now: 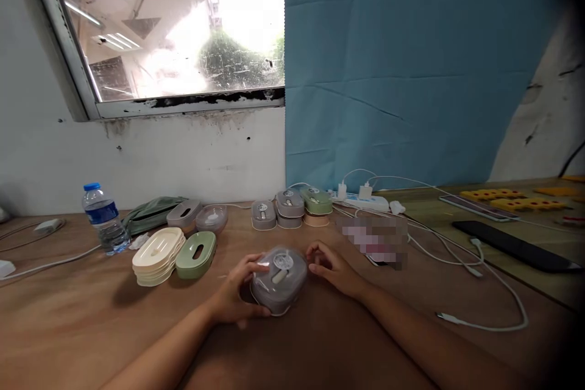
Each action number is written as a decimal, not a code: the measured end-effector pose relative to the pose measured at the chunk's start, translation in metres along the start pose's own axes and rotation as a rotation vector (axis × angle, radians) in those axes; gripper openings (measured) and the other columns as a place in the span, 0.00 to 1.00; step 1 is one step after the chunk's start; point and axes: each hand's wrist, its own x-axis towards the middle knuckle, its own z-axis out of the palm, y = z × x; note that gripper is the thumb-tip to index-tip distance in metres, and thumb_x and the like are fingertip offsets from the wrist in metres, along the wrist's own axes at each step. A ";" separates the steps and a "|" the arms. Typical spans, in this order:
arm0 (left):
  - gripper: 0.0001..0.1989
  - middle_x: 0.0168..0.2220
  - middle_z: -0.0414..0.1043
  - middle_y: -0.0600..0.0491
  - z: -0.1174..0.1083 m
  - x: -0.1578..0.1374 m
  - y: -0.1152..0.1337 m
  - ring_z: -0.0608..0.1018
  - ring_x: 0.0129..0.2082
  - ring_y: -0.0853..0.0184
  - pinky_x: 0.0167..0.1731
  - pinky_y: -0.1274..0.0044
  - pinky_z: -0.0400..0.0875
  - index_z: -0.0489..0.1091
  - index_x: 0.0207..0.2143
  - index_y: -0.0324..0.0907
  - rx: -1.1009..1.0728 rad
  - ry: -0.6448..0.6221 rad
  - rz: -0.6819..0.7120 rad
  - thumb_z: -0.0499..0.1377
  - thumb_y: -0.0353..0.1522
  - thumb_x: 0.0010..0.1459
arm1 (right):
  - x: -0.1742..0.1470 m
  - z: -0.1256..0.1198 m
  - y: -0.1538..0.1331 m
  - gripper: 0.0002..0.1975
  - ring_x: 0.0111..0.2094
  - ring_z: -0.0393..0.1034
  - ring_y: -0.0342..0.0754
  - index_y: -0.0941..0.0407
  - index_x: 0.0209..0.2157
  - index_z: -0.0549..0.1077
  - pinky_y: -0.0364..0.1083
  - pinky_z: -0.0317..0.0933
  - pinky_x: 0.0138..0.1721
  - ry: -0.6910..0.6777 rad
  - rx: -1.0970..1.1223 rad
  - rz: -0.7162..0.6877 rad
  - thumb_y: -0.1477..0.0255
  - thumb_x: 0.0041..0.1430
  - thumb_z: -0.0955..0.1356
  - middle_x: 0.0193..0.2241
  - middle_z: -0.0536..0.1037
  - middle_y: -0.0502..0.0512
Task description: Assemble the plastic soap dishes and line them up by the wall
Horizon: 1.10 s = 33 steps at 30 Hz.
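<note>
A grey lidded box point(280, 280) with a clear cover, a round label and a pale rim at its base stands in front of me on the brown table. My left hand point(240, 292) grips its left side, thumb at the near edge and fingers along the far left. Just off the box's right side is my right hand point(333, 268), its fingers curved and apart with nothing between them. To the left lie a stack of cream oval lids point(158, 256) and a green oval piece with a slot point(196, 255).
Similar boxes point(289, 204) stand stacked at the back, near a power strip point(361, 198). A water bottle point(106, 219) and green cloth point(153, 213) are at back left. White cables point(484, 323), a blurred phone-like item point(377, 244) and a black phone point(516, 247) lie on the right.
</note>
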 end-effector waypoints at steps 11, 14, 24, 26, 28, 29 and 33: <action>0.26 0.51 0.60 0.44 0.004 0.004 0.011 0.61 0.54 0.58 0.51 0.68 0.58 0.60 0.38 0.42 0.128 -0.005 0.103 0.67 0.36 0.37 | -0.007 0.000 -0.001 0.38 0.46 0.60 0.55 0.56 0.51 0.55 0.51 0.57 0.45 -0.172 -0.117 -0.142 0.63 0.39 0.72 0.48 0.63 0.60; 0.29 0.47 0.65 0.45 0.005 0.004 0.015 0.64 0.51 0.58 0.50 0.68 0.59 0.62 0.42 0.41 0.249 0.040 0.128 0.67 0.38 0.37 | -0.006 0.000 0.000 0.41 0.49 0.58 0.56 0.56 0.53 0.51 0.53 0.54 0.49 -0.185 -0.059 -0.130 0.64 0.39 0.73 0.49 0.62 0.62; 0.16 0.34 0.68 0.51 0.000 0.003 0.013 0.72 0.37 0.66 0.38 0.75 0.67 0.62 0.36 0.40 0.225 0.189 0.062 0.62 0.36 0.45 | -0.005 0.003 0.002 0.48 0.44 0.62 0.55 0.54 0.53 0.50 0.52 0.57 0.46 -0.160 -0.094 -0.029 0.63 0.31 0.76 0.43 0.66 0.58; 0.12 0.32 0.67 0.52 -0.001 0.003 0.013 0.72 0.34 0.68 0.37 0.76 0.67 0.61 0.35 0.40 0.201 0.246 0.030 0.60 0.35 0.49 | -0.005 0.003 0.004 0.48 0.44 0.62 0.55 0.54 0.53 0.50 0.52 0.57 0.46 -0.159 -0.096 -0.035 0.63 0.31 0.76 0.43 0.66 0.58; 0.11 0.36 0.66 0.51 0.000 0.004 0.012 0.72 0.33 0.70 0.37 0.76 0.68 0.60 0.37 0.41 0.175 0.299 0.036 0.57 0.34 0.52 | -0.005 0.003 0.006 0.47 0.44 0.62 0.55 0.54 0.52 0.52 0.52 0.57 0.46 -0.165 -0.093 -0.036 0.62 0.31 0.76 0.44 0.66 0.58; 0.11 0.39 0.65 0.50 0.000 0.004 0.011 0.72 0.33 0.71 0.37 0.76 0.68 0.59 0.39 0.41 0.167 0.335 0.046 0.55 0.34 0.54 | -0.005 0.003 0.006 0.46 0.44 0.62 0.55 0.55 0.52 0.52 0.52 0.57 0.46 -0.168 -0.091 -0.036 0.62 0.32 0.76 0.44 0.66 0.58; 0.08 0.51 0.56 0.47 0.000 0.004 0.010 0.72 0.33 0.73 0.34 0.77 0.69 0.60 0.40 0.43 0.224 0.471 0.043 0.49 0.33 0.58 | -0.005 0.003 0.005 0.44 0.46 0.61 0.55 0.55 0.51 0.54 0.52 0.57 0.47 -0.168 -0.098 -0.053 0.62 0.32 0.76 0.45 0.66 0.59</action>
